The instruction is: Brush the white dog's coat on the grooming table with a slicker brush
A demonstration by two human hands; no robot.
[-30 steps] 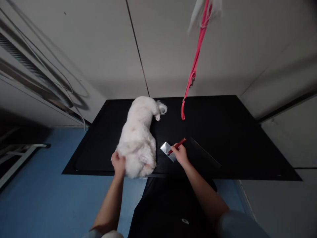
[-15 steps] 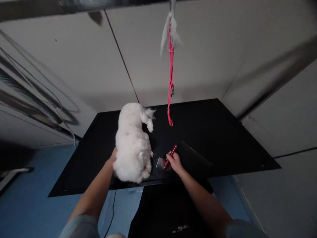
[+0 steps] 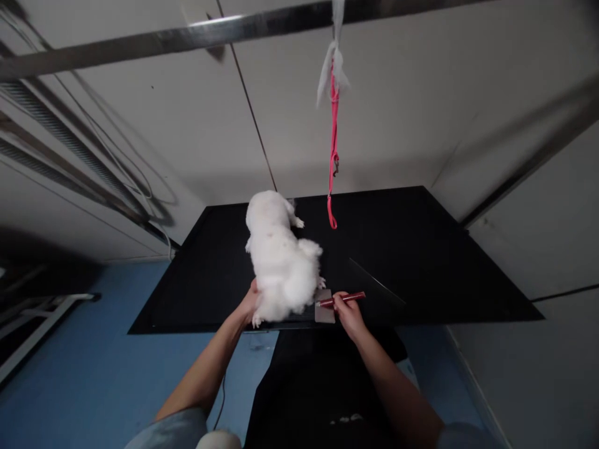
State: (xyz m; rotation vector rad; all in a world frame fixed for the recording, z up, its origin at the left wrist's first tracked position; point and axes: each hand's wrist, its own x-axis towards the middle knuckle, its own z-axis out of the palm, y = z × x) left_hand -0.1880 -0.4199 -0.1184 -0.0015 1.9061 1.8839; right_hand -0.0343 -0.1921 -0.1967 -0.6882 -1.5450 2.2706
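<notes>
A fluffy white dog (image 3: 276,255) is on the black grooming table (image 3: 187,274), its rear end toward me and its head at the far side. My left hand (image 3: 251,299) grips the dog's left flank near the hind leg, with most fingers hidden by fur and body. In my right hand (image 3: 349,312) is a slicker brush with a red handle (image 3: 350,297) and a flat rectangular head (image 3: 324,312). The brush head is at the near edge of the table, just right of the dog's rear and hind paw.
A pink leash (image 3: 334,125) hangs over the table from a metal bar (image 3: 187,40), tied with white cloth. Ribbed hoses (image 3: 79,143) and cables run along the wall at left. A white metal frame (image 3: 47,337) stands on the blue floor.
The dog has turned from its side onto its belly or feet, its rear swinging right. My left hand has moved right with it. The brush in my right hand has rotated, its handle now pointing right.
</notes>
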